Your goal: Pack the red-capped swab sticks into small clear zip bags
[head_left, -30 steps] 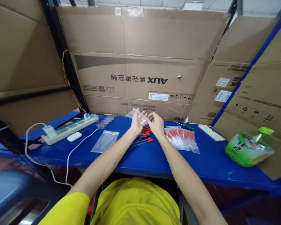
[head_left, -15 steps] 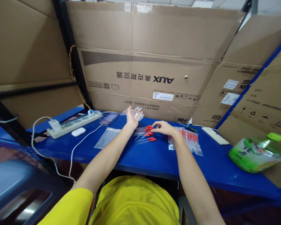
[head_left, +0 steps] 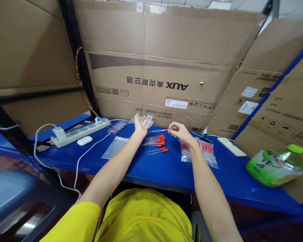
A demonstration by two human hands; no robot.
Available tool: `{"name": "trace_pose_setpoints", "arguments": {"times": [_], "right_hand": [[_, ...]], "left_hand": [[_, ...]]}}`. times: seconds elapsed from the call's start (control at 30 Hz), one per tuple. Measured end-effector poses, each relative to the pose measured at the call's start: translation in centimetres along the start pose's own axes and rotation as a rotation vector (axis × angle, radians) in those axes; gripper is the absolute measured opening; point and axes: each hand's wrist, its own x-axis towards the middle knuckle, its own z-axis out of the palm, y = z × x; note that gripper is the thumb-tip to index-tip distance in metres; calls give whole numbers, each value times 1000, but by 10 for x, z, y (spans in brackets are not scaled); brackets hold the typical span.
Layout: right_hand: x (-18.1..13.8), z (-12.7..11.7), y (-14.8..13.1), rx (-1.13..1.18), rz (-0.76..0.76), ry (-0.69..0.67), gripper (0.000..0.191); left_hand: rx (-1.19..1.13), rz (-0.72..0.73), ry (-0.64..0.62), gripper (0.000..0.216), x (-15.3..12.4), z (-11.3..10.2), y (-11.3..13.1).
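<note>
My left hand (head_left: 140, 128) is closed on a clear plastic zip bag (head_left: 148, 121) with a small label near its far edge. By its red bulb, my right hand (head_left: 178, 130) pinches a thin clear dropper (head_left: 159, 130), whose tip points left toward that bag. Below the hands lie several more red-bulbed droppers (head_left: 161, 142), bulbs to the right. Partly behind my right wrist is a clear zip bag (head_left: 205, 155) with red-bulbed pieces inside. Another clear flat bag (head_left: 114, 148) lies left of my left forearm.
A white power strip (head_left: 78, 132) with cables and a white earbud case (head_left: 85, 141) sit at the left. To the right are a green-handled screwdriver (head_left: 206, 138), a phone (head_left: 231, 147) and a green bottle (head_left: 274, 166). Cardboard (head_left: 154, 77) walls the table's back.
My right hand has lifted one dropper off the pile and brought it up toward the bag in my left hand. The left hand has shifted slightly to the left.
</note>
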Motion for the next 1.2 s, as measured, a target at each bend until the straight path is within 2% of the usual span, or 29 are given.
{"name": "trace_pose_setpoints", "arguments": {"times": [0.13, 0.23, 0.5, 0.6, 0.7, 0.87, 0.97, 1.1, 1.2], "right_hand": [[3, 1, -1, 92, -66, 134, 35], [6, 6, 1, 94, -97, 182, 37], [10, 35, 3, -19, -178, 242, 30], [10, 48, 3, -142, -192, 296, 26], [9, 58, 2, -284, -200, 296, 25], [7, 67, 2, -435, -246, 239, 18], [5, 70, 2, -472, -234, 231, 18], [3, 72, 0, -478, -171, 290, 16], [3, 70, -2, -466, -204, 321, 13]], "left_hand": [[17, -4, -23, 34, -1, 0, 0], [17, 4, -23, 35, -3, 0, -4], [9, -4, -106, 32, -18, 5, -22], [24, -34, -185, 28, -25, 7, -32], [20, -52, -255, 27, -29, 8, -40], [19, -50, -285, 26, -29, 6, -47], [15, -40, -299, 24, -28, 6, -47], [22, -41, -315, 20, -29, 7, -46], [10, -41, -320, 19, -30, 9, -43]]}}
